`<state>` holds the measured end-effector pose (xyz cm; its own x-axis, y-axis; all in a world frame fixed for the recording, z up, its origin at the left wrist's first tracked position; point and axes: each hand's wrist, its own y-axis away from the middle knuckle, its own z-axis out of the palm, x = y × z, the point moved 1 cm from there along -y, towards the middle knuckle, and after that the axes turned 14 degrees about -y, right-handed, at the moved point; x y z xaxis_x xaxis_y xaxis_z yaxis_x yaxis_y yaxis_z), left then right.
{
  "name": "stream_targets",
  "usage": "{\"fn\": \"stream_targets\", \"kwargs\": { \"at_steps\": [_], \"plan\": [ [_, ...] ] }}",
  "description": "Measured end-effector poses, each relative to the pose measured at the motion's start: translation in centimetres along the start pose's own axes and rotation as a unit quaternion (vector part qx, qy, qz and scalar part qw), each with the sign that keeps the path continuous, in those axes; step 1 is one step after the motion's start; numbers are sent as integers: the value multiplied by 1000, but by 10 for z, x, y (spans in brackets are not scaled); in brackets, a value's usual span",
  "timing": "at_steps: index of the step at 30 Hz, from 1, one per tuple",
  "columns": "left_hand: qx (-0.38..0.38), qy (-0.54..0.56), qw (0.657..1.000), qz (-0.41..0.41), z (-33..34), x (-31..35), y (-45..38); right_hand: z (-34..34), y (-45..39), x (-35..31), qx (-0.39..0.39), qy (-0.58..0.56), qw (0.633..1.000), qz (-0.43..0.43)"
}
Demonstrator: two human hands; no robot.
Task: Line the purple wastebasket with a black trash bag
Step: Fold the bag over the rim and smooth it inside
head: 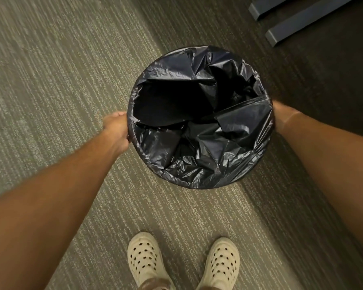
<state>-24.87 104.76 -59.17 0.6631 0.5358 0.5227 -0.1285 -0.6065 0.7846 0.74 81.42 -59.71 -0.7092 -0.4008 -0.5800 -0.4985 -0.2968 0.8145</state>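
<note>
Crinkled black trash bag (199,155), round rim

Likely an office: striped low-pile carpet (50,80) under both hands, dark metal desk feet (298,24) beyond the right hand (281,116)

Trash bag (199,114): glossy black, crinkled. Carpet (61,80): grey-olive, fine pale stripes; darker at right. Shoes (145,260): cream, dark round perforations. Furniture legs (302,21): dark blue-grey.
</note>
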Motion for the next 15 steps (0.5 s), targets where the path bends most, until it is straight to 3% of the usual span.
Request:
{"fn": "stream_targets", "kwargs": {
  "at_steps": [3,8,10,12,15],
  "plan": [
    [-10,-31,999,-16,-5,-1,6,-11,7,3,28,-74,996,50],
    [-107,39,993,-40,-7,-27,19,-21,27,34,-24,-148,984,96],
    [-108,89,989,-47,-2,-40,24,-11,37,51,-39,-218,972,81],
    [-88,98,990,-49,6,-47,28,0,43,62,9,-262,964,41],
    [-66,108,992,-27,15,-49,31,12,40,77,9,-307,952,12]
  ]
}}
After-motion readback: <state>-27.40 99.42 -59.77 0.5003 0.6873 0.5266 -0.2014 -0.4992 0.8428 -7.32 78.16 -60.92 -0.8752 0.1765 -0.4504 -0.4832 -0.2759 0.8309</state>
